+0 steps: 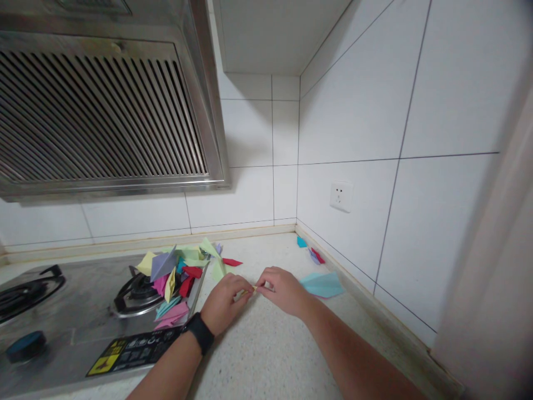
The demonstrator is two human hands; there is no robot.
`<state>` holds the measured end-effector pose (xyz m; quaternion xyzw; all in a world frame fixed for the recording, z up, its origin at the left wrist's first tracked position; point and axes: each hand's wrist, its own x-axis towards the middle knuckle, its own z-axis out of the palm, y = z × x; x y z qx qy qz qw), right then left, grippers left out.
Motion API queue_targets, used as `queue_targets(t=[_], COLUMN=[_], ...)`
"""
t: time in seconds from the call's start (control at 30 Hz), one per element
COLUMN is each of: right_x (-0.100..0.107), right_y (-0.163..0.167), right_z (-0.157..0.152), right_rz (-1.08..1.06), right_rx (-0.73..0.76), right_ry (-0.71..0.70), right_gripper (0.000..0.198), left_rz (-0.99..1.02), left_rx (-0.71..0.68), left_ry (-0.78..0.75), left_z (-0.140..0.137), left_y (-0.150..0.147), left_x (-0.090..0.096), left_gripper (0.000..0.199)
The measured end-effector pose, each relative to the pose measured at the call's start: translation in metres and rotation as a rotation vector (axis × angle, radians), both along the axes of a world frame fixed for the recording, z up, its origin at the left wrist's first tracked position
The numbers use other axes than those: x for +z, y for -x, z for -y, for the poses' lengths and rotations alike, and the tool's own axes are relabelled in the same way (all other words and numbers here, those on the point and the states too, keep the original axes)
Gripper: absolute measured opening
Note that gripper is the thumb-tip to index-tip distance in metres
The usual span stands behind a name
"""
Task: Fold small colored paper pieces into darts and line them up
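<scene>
My left hand point(227, 300), with a black watch point(200, 333) on the wrist, pinches one side of a small yellow piece of folded paper point(255, 289). On its other side, my right hand point(281, 289) pinches the same paper, so the fingertips of both hands almost meet over the counter. Most of the paper is hidden by my fingers. Just beyond my left hand lies a pale green folded paper point(217, 266), with a red folded paper point(232, 262) close by. A light blue sheet with folds point(322, 284) rests to the right of my right hand.
Several colourful folded papers point(164, 266) are heaped over the right burner of the gas stove point(91, 294). Small blue point(301, 241) and red papers point(317, 255) lie along the right wall. A range hood point(104, 111) hangs above; a socket point(341, 196) is on the tiled wall.
</scene>
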<state>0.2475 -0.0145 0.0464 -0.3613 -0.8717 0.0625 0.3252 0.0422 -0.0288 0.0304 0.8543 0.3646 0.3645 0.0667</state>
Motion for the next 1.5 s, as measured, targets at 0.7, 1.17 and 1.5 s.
queue_targets(t=[0.7,1.17,1.5], right_x=[-0.0003,0.0003,-0.0002], right_y=[-0.0014,-0.0022,-0.0025], right_z=[-0.0015,-0.0019,-0.0017], right_rz=[0.016,-0.01,-0.036], right_rx=[-0.041,-0.041,-0.045], right_ry=[-0.001,0.017,0.051], right_gripper=[0.005,0.005,0.005], left_rz=[0.002,0.013,0.007], left_rx=[0.071,0.091,0.054], left_ry=[0.05,0.043,0.049], left_z=[-0.0011,-0.0011,-0.0018], left_y=[0.0003,0.0011,0.0027], left_x=[-0.0041,-0.0036,-0.0032], left_gripper=[0.013,0.012,0.012])
